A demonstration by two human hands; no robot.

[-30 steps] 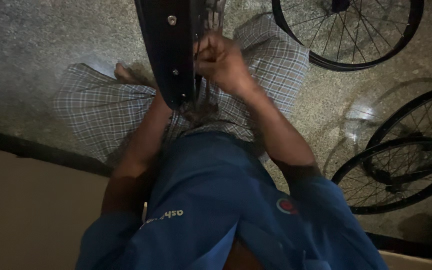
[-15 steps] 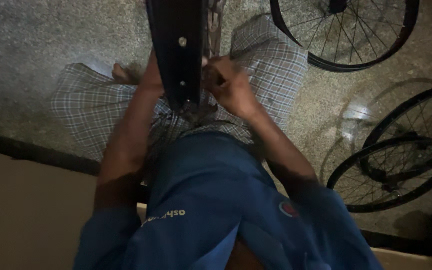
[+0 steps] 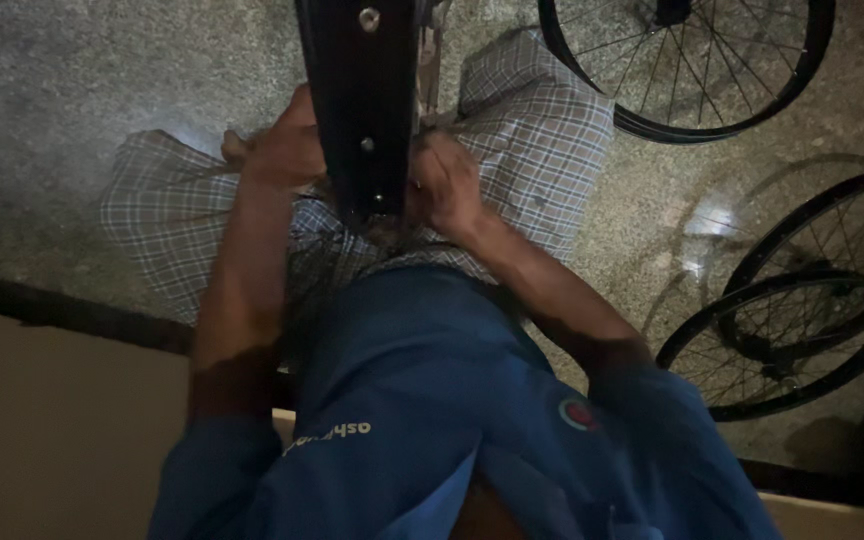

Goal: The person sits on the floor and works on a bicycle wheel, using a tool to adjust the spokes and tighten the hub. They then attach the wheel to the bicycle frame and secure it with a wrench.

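Both hands (image 3: 442, 185) lower; fingers gripping rim (image 3: 362, 100)

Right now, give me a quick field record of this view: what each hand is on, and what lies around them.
left hand: against the left side of the black wheel rim, grip not clear
right hand: at the rim's right side, fingers curled, near the spokes; what it pinches is hidden
rim: held upright between the knees, small holes showing on its inner face
clothing: checked cloth over the legs, blue shirt
floor: speckled stone
nearby: three spoked wheels lying on the floor to the right
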